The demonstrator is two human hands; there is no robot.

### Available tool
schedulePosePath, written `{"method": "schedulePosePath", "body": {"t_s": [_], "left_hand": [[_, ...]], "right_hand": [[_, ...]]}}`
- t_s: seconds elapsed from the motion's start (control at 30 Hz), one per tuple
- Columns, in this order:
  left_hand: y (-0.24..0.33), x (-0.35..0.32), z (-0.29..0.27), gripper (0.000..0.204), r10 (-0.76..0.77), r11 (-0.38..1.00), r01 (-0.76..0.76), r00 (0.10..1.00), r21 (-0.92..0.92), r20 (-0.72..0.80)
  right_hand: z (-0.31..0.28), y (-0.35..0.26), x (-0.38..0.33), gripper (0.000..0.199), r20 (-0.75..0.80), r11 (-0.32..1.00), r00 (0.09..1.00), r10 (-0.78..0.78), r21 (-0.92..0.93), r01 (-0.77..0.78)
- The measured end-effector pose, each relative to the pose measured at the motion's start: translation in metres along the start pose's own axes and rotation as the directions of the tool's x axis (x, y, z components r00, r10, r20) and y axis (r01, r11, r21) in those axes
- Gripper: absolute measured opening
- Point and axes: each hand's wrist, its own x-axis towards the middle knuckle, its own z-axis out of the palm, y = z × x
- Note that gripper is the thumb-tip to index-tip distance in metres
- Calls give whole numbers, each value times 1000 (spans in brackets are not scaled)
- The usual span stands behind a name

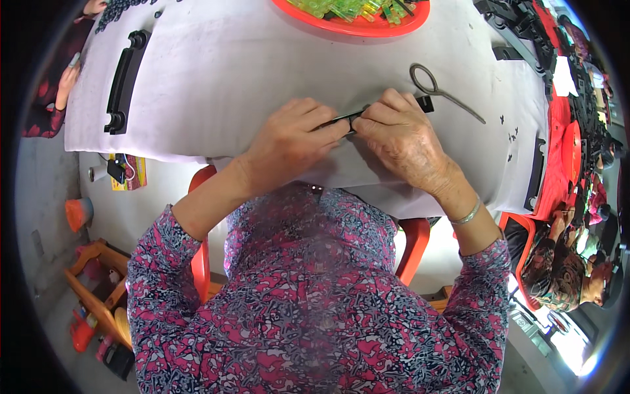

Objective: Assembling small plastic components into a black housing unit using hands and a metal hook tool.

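Both my hands meet over the near edge of a white-covered table (216, 72). My left hand (292, 141) and my right hand (400, 134) together grip a slim black plastic handle-like part (425, 103). Only its right end and a short strip between my fingers show; the remainder is hidden under my fingers. My right wrist wears a thin bracelet (467, 215).
A second black handle part (125, 82) lies at the table's left. A grey wire hook with a loop (436, 88) lies right of my hands. A red tray (357, 23) of green and yellow pieces sits at the far edge. Another person (571, 262) sits at right by red trays.
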Motion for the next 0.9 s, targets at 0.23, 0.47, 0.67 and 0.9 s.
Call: {"method": "schedulePosePath", "body": {"t_s": [0.23,0.47,0.67,0.9], "left_hand": [[4,2,-6,38,-54,996,55,998,-66,13],[19,28,-12,35,-78,992,83,996,-98,51],[24,34,6,27,-133,991,133,990,-5,56],[24,34,4,23,-124,988,117,990,102,67]], "right_hand": [[-10,-2,-23,10,-315,935,881,354,134,-328],[-33,45,-42,24,-363,792,739,567,-5,-610],[-19,66,-43,43,-255,779,771,584,-89,-620],[-14,71,-37,41,-253,695,658,709,89,-714]]}}
